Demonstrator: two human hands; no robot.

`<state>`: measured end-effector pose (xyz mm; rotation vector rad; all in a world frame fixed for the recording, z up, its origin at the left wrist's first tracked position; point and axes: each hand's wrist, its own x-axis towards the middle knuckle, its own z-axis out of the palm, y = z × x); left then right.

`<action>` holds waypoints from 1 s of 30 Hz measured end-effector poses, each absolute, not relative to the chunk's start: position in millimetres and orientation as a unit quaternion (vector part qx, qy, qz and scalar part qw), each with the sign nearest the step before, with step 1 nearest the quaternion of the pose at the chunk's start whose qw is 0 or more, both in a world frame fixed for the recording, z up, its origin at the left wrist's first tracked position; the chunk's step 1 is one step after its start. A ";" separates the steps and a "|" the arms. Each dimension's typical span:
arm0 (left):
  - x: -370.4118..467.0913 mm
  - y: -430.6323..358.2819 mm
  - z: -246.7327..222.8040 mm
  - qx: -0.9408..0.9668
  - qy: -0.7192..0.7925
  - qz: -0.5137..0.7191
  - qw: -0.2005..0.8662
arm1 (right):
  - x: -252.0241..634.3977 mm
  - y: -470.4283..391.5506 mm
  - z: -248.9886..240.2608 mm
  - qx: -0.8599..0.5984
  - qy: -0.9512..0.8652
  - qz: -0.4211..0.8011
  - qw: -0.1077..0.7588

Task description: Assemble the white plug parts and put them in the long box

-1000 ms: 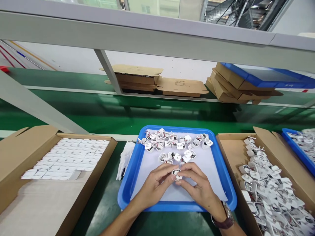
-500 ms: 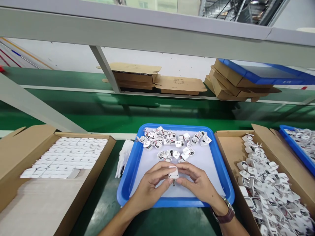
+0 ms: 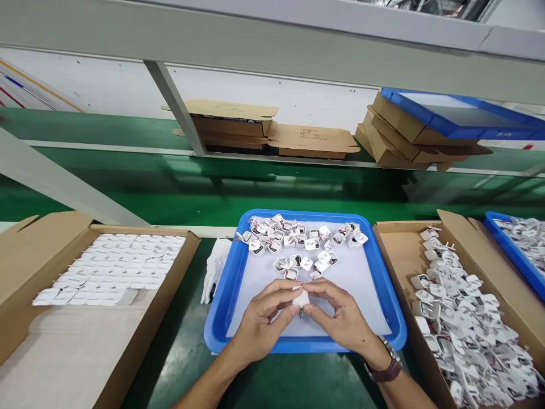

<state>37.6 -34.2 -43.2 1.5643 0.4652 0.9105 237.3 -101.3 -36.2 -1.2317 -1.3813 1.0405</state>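
Observation:
Over the near half of a blue tray (image 3: pixel 220 284), my left hand (image 3: pixel 266 321) and my right hand (image 3: pixel 340 315) meet around one small white casing (image 3: pixel 300 297). Fingers and thumbs of both hands press on it from either side, and a small metal part sticks out below it. Open white casings (image 3: pixel 312 244) with red and black wires lie scattered across the tray's far half, on a white lining sheet. A watch is on my right wrist.
An open carton (image 3: pixel 170 289) at left holds rows of white casings; another carton (image 3: pixel 394 267) at right holds a loose heap. A white glove (image 3: pixel 216 267) lies beside the tray. A grey shelf beam (image 3: pixel 272 42) crosses above.
The white casing has tilted between my fingers, so its front face shows less. Both hands stay over the same part of the tray. The camera view has shifted slightly.

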 end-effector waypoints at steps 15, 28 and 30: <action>45.1 -39.5 -43.0 0.659 0.239 0.404 0.587 | 233.5 -100.8 -31.8 -0.507 -0.513 0.489 0.491; 46.0 -39.7 -43.5 0.628 0.260 0.399 0.616 | 232.3 -101.8 -32.9 -0.506 -0.497 0.517 0.479; 46.6 -39.1 -44.4 0.622 0.267 0.390 0.624 | 232.4 -101.0 -34.7 -0.514 -0.492 0.516 0.477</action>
